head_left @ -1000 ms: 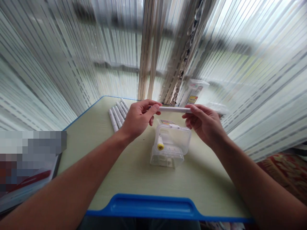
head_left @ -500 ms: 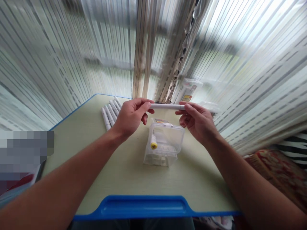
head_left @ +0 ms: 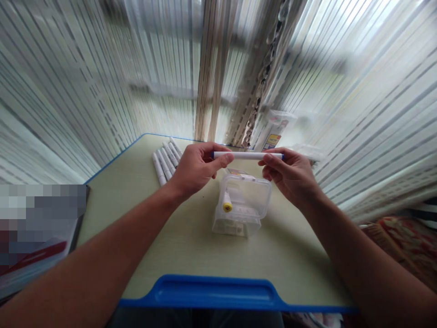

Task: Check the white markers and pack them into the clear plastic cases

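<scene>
A white marker with blue ends (head_left: pixel 246 156) is held level above the table, between both hands. My left hand (head_left: pixel 201 165) pinches its left end, and my right hand (head_left: pixel 288 172) grips the right end between thumb and fingers. Below them stands a clear plastic box (head_left: pixel 241 224) with its lid (head_left: pixel 251 196) raised. Inside lies one marker with a yellow end (head_left: pixel 227 207), pointing toward me. Several white markers (head_left: pixel 164 163) lie side by side behind my left wrist, partly covered by that hand.
The pale table (head_left: pixel 191 250) has a blue rim with a moulded blue tray (head_left: pixel 215 291) at the near edge. Clear packaging with a yellow label (head_left: pixel 275 132) stands at the back right. Striped string curtains (head_left: pixel 164 68) hang just beyond. Patterned fabric (head_left: pixel 399 246) is at the right.
Both blue ends of the marker now show, where the hands covered them before. My fingers have shifted along it. The whole scene has slid slightly right in view.
</scene>
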Motion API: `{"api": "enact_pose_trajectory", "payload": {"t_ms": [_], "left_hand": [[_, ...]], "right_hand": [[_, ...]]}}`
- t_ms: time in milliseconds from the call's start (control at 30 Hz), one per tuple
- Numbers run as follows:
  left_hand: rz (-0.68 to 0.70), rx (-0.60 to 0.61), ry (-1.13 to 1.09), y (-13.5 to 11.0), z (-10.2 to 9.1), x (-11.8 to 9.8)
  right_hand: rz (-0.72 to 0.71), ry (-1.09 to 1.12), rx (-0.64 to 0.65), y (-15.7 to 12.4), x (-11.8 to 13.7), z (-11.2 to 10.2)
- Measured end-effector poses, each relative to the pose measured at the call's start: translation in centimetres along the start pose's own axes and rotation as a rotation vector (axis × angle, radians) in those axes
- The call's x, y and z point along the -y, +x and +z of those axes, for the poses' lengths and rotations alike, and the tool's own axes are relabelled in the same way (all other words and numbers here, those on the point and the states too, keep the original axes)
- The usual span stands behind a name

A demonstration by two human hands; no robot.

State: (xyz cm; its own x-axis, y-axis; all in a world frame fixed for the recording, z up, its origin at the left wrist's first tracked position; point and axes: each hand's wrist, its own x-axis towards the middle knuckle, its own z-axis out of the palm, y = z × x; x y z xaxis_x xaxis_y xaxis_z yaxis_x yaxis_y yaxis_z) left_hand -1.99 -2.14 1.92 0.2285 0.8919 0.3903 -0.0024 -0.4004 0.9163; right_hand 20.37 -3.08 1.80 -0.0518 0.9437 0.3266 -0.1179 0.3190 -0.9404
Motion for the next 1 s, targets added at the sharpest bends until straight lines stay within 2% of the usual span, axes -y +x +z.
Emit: {"api": "enact_pose_trajectory", "payload": {"t_ms": [400,733,1000], "left_hand": [[-0.080,-0.019,-0.162,0.30,-0.04,0.09],[-0.004,-0.007,0.030,0.04,0.05,0.02],[0.007,-0.001,0.000,0.05,0.11,0.11]], "right_hand": [[0.062,0.045,-0.014,0.04,0.46,0.11],[0.026,0.005,-0.010,0.01,-0.05,0.01],[0.023,0.009,-0.011,0.02,0.02,0.05]]}}
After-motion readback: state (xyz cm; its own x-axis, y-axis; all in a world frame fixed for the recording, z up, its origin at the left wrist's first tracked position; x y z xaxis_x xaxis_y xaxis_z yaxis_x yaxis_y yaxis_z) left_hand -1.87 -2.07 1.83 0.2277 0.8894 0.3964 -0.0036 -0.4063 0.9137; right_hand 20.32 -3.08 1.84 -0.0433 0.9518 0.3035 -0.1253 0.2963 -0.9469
